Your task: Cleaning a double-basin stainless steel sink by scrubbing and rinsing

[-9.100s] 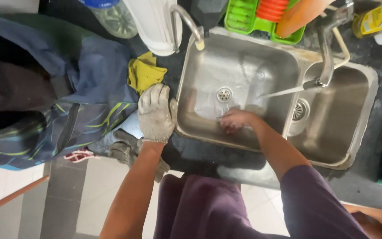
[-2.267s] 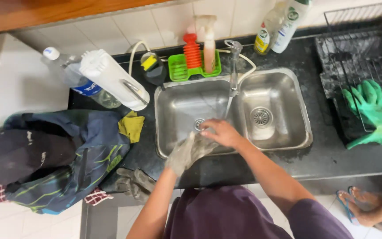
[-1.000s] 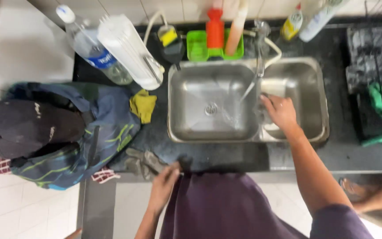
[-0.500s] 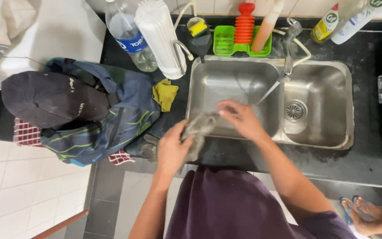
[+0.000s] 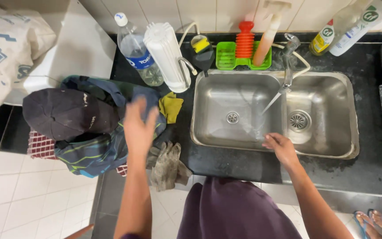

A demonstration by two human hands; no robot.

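Note:
My left hand [image 5: 139, 128] hovers bare and open over the dark counter, just above a pile of blue clothing [image 5: 98, 146] and left of a yellow cloth [image 5: 170, 106]. Grey work gloves [image 5: 166, 161] lie on the counter edge right below that hand. My right hand [image 5: 280, 146] rests with curled fingers on the front rim of the steel double sink [image 5: 354, 132], near the divider. Water runs from the tap [image 5: 288, 66] into the left basin, landing just beside that hand. Neither hand holds anything.
A black cap [image 5: 67, 113] sits on the clothing. A plastic bottle [image 5: 135, 51] and a white filter cylinder [image 5: 166, 55] stand behind. A green caddy [image 5: 242, 59] with an orange brush is at the back, spray bottles [image 5: 345, 26] at right, and a sack [image 5: 5, 48] far left.
My left hand let go of the grey glove, which now lies on the counter edge, and swung left over the clothing. My right hand moved to the sink's front rim.

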